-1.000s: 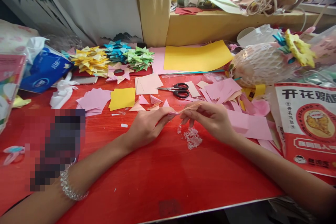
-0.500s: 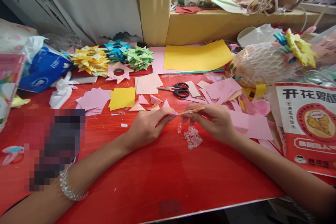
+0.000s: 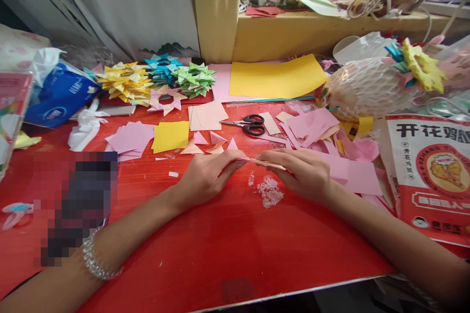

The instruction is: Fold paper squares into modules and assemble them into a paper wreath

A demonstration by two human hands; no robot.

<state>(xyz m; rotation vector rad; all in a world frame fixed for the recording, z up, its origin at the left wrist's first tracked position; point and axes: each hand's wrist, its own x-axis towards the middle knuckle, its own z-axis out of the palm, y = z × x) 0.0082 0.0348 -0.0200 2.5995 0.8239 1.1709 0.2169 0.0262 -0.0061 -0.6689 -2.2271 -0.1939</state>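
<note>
Between my two hands is a small folded paper piece [image 3: 270, 163], pink at its left end and peach toward the right. My left hand [image 3: 207, 176], with a clear bead bracelet on its wrist, pinches the pink end. On the peach part my right hand [image 3: 303, 171] is closed, its fingers lying over the top; the thumb is mostly hidden. Just below the paper, on the red table [image 3: 205, 259], lies a little heap of white scraps [image 3: 270, 191]. Small folded pink and peach triangles [image 3: 216, 143] sit behind my left hand. Black-handled scissors [image 3: 252, 125] lie farther back.
Pink squares [image 3: 131, 138], yellow squares [image 3: 171, 137] and peach squares [image 3: 207, 116] lie in stacks. Folded star rings [image 3: 127, 83] stand behind. Pink paper scraps [image 3: 312, 127] and a red-and-white food bag [image 3: 433, 186] are at right. A blue tissue pack [image 3: 60, 98] and a blurred-out dark object [image 3: 86, 195] are at left.
My right hand has turned and its fingers have come down over the paper piece, whose peach end now tilts downward to the right. My left hand keeps its pinch in the same place.
</note>
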